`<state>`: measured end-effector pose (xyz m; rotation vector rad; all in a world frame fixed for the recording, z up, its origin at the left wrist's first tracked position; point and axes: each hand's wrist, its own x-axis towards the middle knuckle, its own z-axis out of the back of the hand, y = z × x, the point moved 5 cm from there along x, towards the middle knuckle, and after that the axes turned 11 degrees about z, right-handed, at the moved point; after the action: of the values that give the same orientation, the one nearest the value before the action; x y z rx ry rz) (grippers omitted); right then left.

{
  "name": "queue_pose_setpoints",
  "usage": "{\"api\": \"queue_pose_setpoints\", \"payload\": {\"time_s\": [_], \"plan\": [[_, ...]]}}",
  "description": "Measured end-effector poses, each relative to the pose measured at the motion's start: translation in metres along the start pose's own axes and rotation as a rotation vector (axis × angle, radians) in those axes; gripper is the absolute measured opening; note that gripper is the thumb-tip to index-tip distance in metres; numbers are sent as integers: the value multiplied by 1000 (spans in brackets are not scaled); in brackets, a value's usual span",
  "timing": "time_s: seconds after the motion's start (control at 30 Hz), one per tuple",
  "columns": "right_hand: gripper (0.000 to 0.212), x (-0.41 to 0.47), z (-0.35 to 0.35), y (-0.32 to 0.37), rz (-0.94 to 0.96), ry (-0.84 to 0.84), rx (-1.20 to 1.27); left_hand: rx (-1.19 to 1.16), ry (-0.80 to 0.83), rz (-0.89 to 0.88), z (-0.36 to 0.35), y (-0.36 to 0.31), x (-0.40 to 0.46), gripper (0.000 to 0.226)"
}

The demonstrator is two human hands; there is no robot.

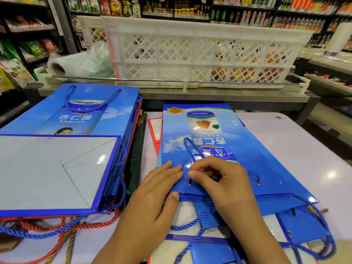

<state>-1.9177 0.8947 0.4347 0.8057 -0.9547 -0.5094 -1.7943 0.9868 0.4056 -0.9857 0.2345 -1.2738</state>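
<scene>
Head view: your left hand (156, 191) held the near edge of the blue bag (209, 130), with the fingers laid flat on top and the thumb tucked against the edge from below. Your right hand (222, 180) had its fingers curled, and its thumb and forefinger pinched the rope handle (188, 147) just beside the eyelet (189, 182). The blue bag lay flat on the bench (295, 149), its printed side up and its open end toward you. It rested on top of more folded blue bags (304, 231), whose cords trailed over the near edge. To your left a stack of flat bags (57, 168) sat just beside it, with the top one folded to show its grey base and red and blue cords (62, 223) hanging out below. Beyond the bench stood a white lattice crate (190, 50) behind a metal rail (152, 80).
</scene>
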Motion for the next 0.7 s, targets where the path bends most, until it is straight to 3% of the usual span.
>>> {"api": "queue_pose_setpoints", "payload": {"time_s": [0.07, 0.17, 0.3, 0.43, 0.7], "plan": [[21, 0, -1, 0, 28, 17, -20, -6, 4, 12, 0, 1, 0, 46], [6, 0, -2, 1, 80, 55, -68, -3, 9, 24, 0, 2, 0, 46], [28, -2, 0, 2, 114, 124, -192, -12, 8, 56, 0, 2, 1, 46], [48, -5, 3, 6, 95, 322, -300, -45, 14, 75, 1, 3, 0, 49], [47, 0, 6, 15, 152, 526, -404, -124, -47, 72, 6, 2, 4, 42]]}}
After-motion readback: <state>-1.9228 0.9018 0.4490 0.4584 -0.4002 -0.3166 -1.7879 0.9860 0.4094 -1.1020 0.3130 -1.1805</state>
